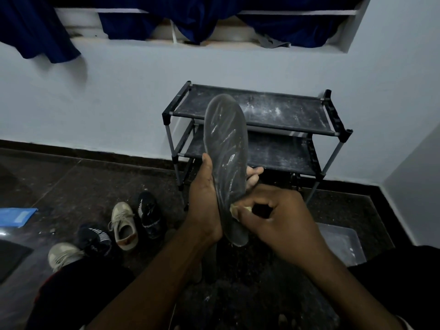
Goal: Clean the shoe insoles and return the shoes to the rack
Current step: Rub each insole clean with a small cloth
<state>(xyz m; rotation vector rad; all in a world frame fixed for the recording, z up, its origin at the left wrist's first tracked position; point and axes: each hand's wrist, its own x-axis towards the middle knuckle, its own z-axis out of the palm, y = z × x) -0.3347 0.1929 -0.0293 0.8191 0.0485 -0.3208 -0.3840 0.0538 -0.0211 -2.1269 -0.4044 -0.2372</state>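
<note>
By the pale wall a dusty black two-tier shoe rack (285,115) is standing. The left hand (204,206) is gripping a grey insole (226,139) upright before it, bracing it while the right hand (278,217), fingers curled, is pinching a yellowish wad (234,209) against its heel, likely scrubbing.

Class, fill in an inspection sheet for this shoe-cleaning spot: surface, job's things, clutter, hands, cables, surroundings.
Surface: dark speckled floor, gritty in places.
Job's things: grey insole held upright, white streaks on it; shoe rack, visible shelves white-dusted and without shoes; beige shoes and black striped shoes, two of each, on the floor at left.
Clutter: clear plastic tub at right; blue sheet at far left.
Hands: left hand grips the insole; right hand pinches a yellowish wad against its lower part.
Cables: nothing seen.
Surroundings: pale wall; blue curtain at the window above.
</note>
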